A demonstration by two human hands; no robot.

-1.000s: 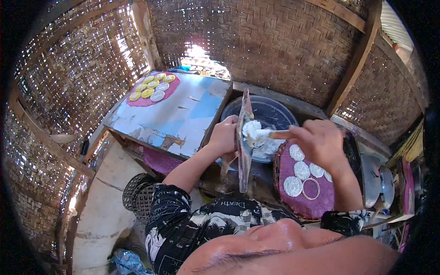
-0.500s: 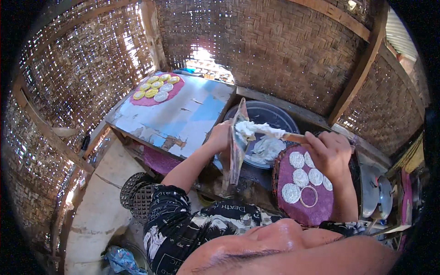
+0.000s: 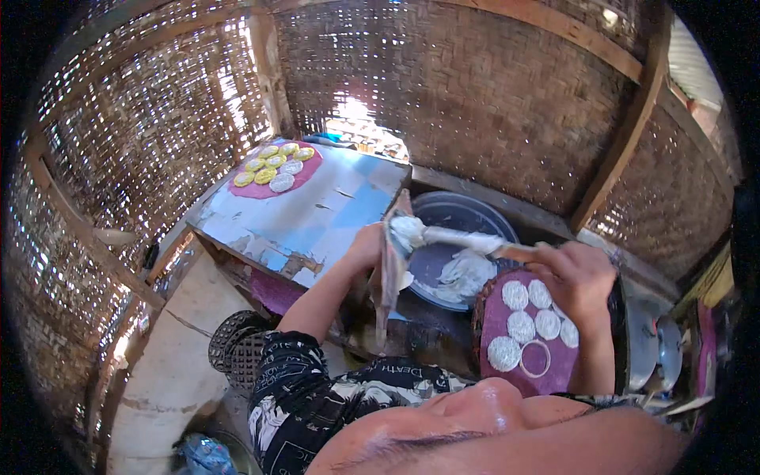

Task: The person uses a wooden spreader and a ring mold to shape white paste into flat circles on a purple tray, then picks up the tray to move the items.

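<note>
My left hand (image 3: 367, 245) is closed on a flat board (image 3: 389, 277), held upright and nearly edge-on; some of its fingers are hidden. A lump of soft white paste (image 3: 408, 230) lies against the board's right face. Closed round a wooden handle, my right hand (image 3: 582, 279) holds a stick-like spatula (image 3: 516, 252), its far part coated in the paste and its tip buried in the lump. Below the spatula stands a wide translucent basin (image 3: 507, 212) with more white paste (image 3: 465, 277) in it.
Under my right forearm, a purple cloth (image 3: 496, 313) bears several white lacy discs (image 3: 521, 326) and a pale ring (image 3: 535, 359). Yellow and white discs (image 3: 265, 176) lie on a pink cloth (image 3: 304, 180) on the worn blue-white table (image 3: 317, 218). Metal pots (image 3: 669, 352) stand at right.
The board has shifted left and a little down, with the lump and the spatula tip following it. My right hand has come slightly lower. The whole view has also dropped slightly.
</note>
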